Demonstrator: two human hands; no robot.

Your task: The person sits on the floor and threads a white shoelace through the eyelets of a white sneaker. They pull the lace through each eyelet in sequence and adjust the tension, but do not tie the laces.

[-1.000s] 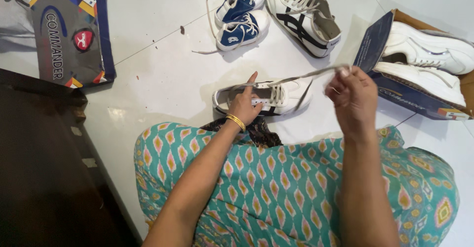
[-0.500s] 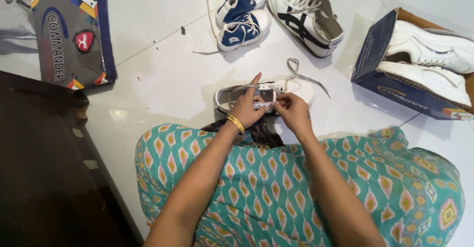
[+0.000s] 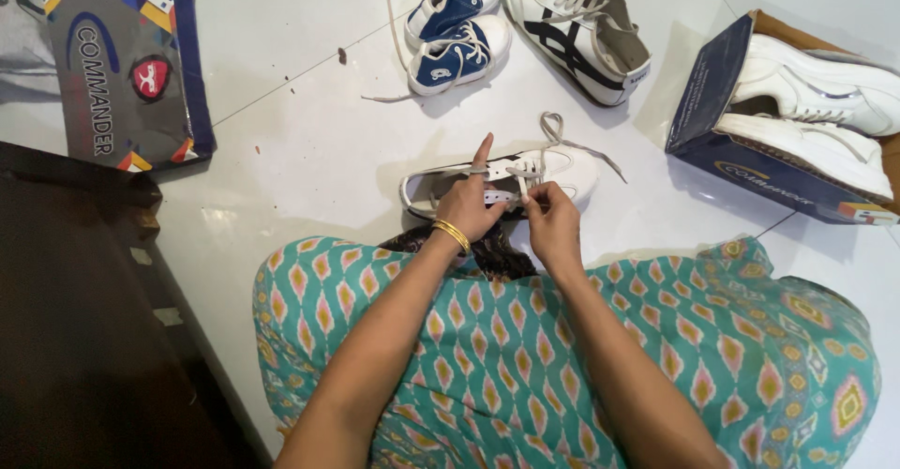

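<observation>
A white shoe (image 3: pixel 506 180) with dark stripes is lying on its side on the white floor (image 3: pixel 309 141), just in front of the person's knees, toe pointing to the right. Its lace (image 3: pixel 555 134) is trailing off the toe in a loose loop onto the floor. The left hand (image 3: pixel 466 202), wearing a gold bangle (image 3: pixel 451 234), is resting on the shoe's open top, index finger sticking up straight and the other fingers curled over the eyelet strip, steadying it. The right hand (image 3: pixel 551 218) is sitting just beside it, thumb and fingertips pinched together on the lace where it is crossing the eyelets. Beyond the shoe, a matching white shoe (image 3: pixel 574 28) is lying laced, and beside that a small pair of blue shoes (image 3: pixel 455 30) is standing with one lace running loose across the floor. To the right, an open blue box (image 3: pixel 750 141) is holding two white sneakers (image 3: pixel 816 103). Well off to the left, a flat box lid (image 3: pixel 127 70) is lying near a dark piece of furniture (image 3: pixel 84 338).
</observation>
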